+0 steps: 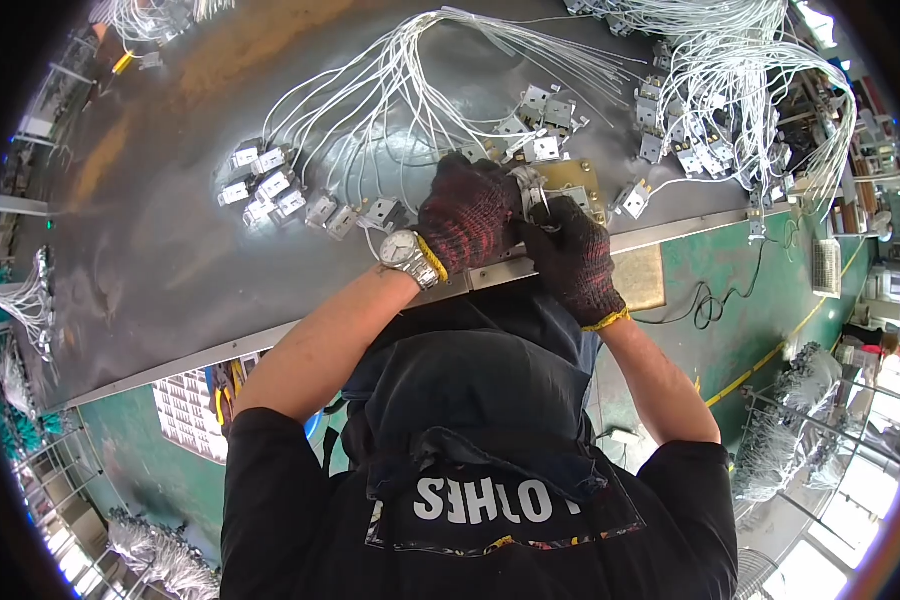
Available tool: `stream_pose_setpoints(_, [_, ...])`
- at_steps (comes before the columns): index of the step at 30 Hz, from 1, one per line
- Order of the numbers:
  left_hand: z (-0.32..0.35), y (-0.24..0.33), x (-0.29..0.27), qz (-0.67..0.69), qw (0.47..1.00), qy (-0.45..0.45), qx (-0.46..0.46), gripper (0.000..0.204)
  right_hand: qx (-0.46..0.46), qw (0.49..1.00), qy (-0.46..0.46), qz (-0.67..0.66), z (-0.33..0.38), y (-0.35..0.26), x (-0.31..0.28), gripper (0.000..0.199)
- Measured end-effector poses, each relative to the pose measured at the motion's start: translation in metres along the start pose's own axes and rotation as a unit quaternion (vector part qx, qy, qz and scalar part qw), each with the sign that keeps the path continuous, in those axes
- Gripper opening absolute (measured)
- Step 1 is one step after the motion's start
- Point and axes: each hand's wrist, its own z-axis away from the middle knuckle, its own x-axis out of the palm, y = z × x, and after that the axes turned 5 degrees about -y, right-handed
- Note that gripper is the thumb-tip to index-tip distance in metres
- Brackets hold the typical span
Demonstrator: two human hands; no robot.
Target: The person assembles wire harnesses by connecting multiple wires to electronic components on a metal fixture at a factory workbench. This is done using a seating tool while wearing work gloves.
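Both my hands wear dark red-and-black knitted gloves with yellow cuffs and meet at the table's front edge. My left hand (470, 212) is closed, its fingers against a small silver metal part (527, 184). My right hand (576, 258) is closed close beside it; a thin shiny piece shows at its fingertips, but what it grips is mostly hidden. Just beyond is a brass-coloured plate (572, 174). White wires (400, 75) run in a loose bundle to metal blocks (266, 186) left of my hands and more metal blocks (545, 112) beyond them.
The dark metal table (160, 270) has a raised front edge strip. A large heap of white wires (740, 60) with metal ends lies at the far right; a single wired block (632, 199) sits nearer. Below the table are a white crate (190, 415), pliers (224, 395) and a black cable (710, 305).
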Motion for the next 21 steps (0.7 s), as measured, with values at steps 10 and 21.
stream_pose_setpoints(10, [0.004,0.007,0.002,-0.001,0.996,0.087,0.024,0.045,0.040,0.994,-0.099,-0.034,0.014,0.000,-0.063,0.027])
stream_pose_setpoints(21, [-0.001,0.018,0.004,-0.024,0.996,0.075,-0.032,0.028,-0.042,0.969,-0.093,0.225,0.012,-0.047,-0.057,0.028])
